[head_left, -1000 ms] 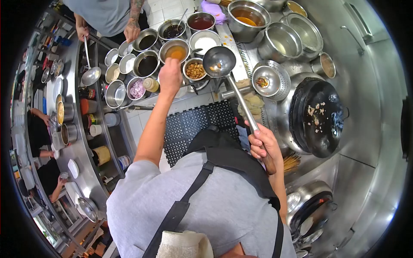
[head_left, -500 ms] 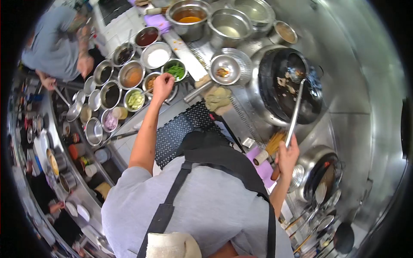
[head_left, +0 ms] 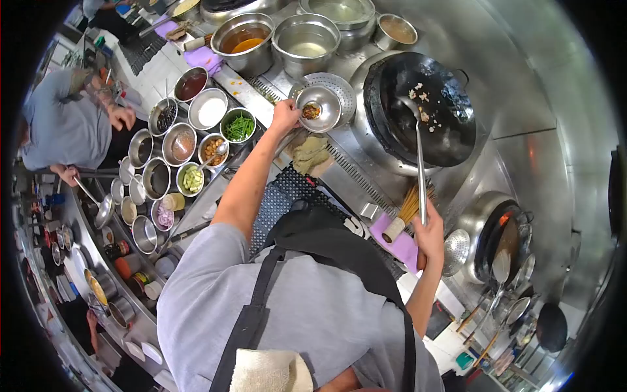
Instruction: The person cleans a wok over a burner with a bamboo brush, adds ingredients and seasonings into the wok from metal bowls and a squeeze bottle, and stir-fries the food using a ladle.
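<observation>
My right hand (head_left: 428, 233) is wrapped round the handle of a long steel ladle (head_left: 420, 150), whose bowl end rests in the black wok (head_left: 450, 124) beside small pale bits of food. My left hand (head_left: 285, 117) is closed at the left rim of a small steel bowl (head_left: 330, 104) with reddish-brown bits in it; whether it grips the rim or a handle is hard to tell. That bowl sits over a perforated steel strainer (head_left: 347, 98). Left of my forearm are a bowl of chopped greens (head_left: 239, 127) and a bowl of brown pieces with a spoon (head_left: 213, 149).
Several seasoning bowls stand at the left, near a co-worker (head_left: 68, 124) holding another ladle (head_left: 104, 210). Pots of liquid (head_left: 305, 49) line the back. A bamboo brush (head_left: 406, 209) lies by my right hand, and a second wok (head_left: 499, 242) stands at the right.
The view has turned right. My left hand has moved from the seasoning bowls to the small steel bowl. The ladle has gone from above the bowls into the wok.
</observation>
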